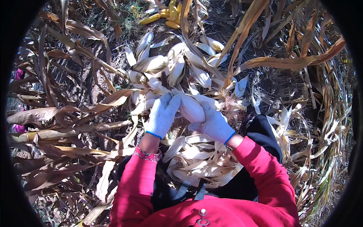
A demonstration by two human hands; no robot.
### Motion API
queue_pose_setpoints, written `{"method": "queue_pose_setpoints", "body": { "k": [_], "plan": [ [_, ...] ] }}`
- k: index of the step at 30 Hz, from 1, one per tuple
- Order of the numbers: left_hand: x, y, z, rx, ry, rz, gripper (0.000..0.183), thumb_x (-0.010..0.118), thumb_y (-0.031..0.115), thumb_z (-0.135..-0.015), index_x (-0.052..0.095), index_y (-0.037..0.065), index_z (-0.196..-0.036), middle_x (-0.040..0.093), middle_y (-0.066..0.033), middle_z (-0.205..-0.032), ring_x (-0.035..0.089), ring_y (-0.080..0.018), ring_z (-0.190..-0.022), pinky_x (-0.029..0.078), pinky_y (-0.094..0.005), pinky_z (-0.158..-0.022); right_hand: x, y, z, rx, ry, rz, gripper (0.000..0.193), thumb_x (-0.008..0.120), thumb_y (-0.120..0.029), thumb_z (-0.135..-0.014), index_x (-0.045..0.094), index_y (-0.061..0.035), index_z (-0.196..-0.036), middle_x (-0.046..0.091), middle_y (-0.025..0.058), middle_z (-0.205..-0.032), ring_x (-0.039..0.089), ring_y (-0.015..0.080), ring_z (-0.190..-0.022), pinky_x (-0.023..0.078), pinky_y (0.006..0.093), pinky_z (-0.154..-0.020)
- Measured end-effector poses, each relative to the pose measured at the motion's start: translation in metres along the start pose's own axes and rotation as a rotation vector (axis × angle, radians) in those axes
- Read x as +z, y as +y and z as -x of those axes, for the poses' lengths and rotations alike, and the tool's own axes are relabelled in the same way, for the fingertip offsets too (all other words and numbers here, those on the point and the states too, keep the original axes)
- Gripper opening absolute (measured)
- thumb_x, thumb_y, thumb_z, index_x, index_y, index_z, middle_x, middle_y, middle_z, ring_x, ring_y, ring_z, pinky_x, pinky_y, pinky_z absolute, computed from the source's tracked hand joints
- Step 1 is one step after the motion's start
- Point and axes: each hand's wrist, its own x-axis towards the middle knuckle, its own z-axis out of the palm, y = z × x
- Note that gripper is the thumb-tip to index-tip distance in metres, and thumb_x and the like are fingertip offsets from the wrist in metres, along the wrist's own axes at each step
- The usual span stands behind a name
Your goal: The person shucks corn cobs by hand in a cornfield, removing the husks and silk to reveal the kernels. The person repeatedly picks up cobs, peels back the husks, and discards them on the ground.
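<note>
An ear of corn [190, 107], wrapped in pale husk, lies slantwise between my two white-gloved hands. My right hand [216, 124] is closed round its lower right end. At the upper left tip of the same ear, my left hand [163, 115] is closed with its thumb against the husk; its fingertips are partly hidden among the leaves. Just beyond my hands is a pile of unhusked ears of corn [176, 72]. Loose pale husks [200, 157] lie between my legs, below the ear.
Several bare yellow corn cobs [172, 14] lie at the far side. Dry cornstalks [72, 132] spread across the left. A long brown leaf [295, 62] arches in from the right, above more dry stalks [329, 125]. Torn husks [285, 130] lie by my right knee.
</note>
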Motion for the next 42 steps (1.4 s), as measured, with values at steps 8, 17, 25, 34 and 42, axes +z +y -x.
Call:
{"method": "queue_pose_setpoints", "body": {
  "k": [8,17,25,34,42],
  "plan": [
    [-0.01,-0.025,-0.008,0.114,0.081,-0.132,0.03,0.055,0.023,-0.1,0.064,-0.006,-0.1,0.068,-0.0075,-0.085,0.063,-0.0125,-0.072,0.055,-0.0294,-0.066,0.003,-0.006,-0.001,0.019,0.068,0.169,0.085,0.088,-0.04,-0.07,0.05,-0.0068,-0.137,0.062,0.0209,-0.125,0.062,0.0405,-0.112,0.051,0.0446,-0.096],
    [0.003,-0.037,-0.007,0.065,0.166,0.206,0.03,0.05,0.024,-0.101,0.063,-0.003,-0.099,0.063,-0.0078,-0.08,0.064,-0.0184,-0.071,0.054,-0.0321,-0.067,-0.002,-0.015,-0.005,0.028,-0.094,-0.404,0.075,0.086,-0.026,-0.076,0.049,0.0018,-0.135,0.067,0.0152,-0.116,0.068,0.0246,-0.102,0.056,0.0339,-0.086],
    [0.031,0.002,0.014,0.198,0.181,-0.105,0.021,0.05,0.014,-0.099,0.063,-0.001,-0.104,0.059,-0.0039,-0.086,0.053,-0.0119,-0.077,0.047,-0.0285,-0.071,-0.007,0.017,-0.025,0.201,-0.128,-1.407,0.056,0.052,-0.045,-0.104,0.047,-0.0016,-0.139,0.064,0.0158,-0.124,0.068,0.0278,-0.109,0.058,0.0429,-0.095],
    [0.034,-0.006,0.041,-0.055,-0.568,-0.037,0.025,0.054,0.019,-0.1,0.066,-0.003,-0.106,0.066,-0.0035,-0.088,0.064,-0.0131,-0.084,0.051,-0.0307,-0.072,-0.016,0.041,-0.039,0.16,0.026,-1.367,0.04,0.066,-0.037,-0.097,0.059,-0.0033,-0.117,0.068,0.0105,-0.098,0.07,0.0216,-0.082,0.06,0.0352,-0.075],
    [0.04,-0.029,0.022,-0.077,-0.178,0.029,0.056,0.071,0.042,-0.091,0.059,-0.006,-0.12,0.07,-0.0133,-0.102,0.068,-0.0219,-0.096,0.053,-0.0355,-0.083,-0.022,0.018,-0.032,0.055,-0.012,-1.304,0.043,0.069,-0.031,-0.094,0.056,-0.0039,-0.125,0.066,0.0086,-0.104,0.067,0.0207,-0.091,0.057,0.0342,-0.085]
  ]
}}
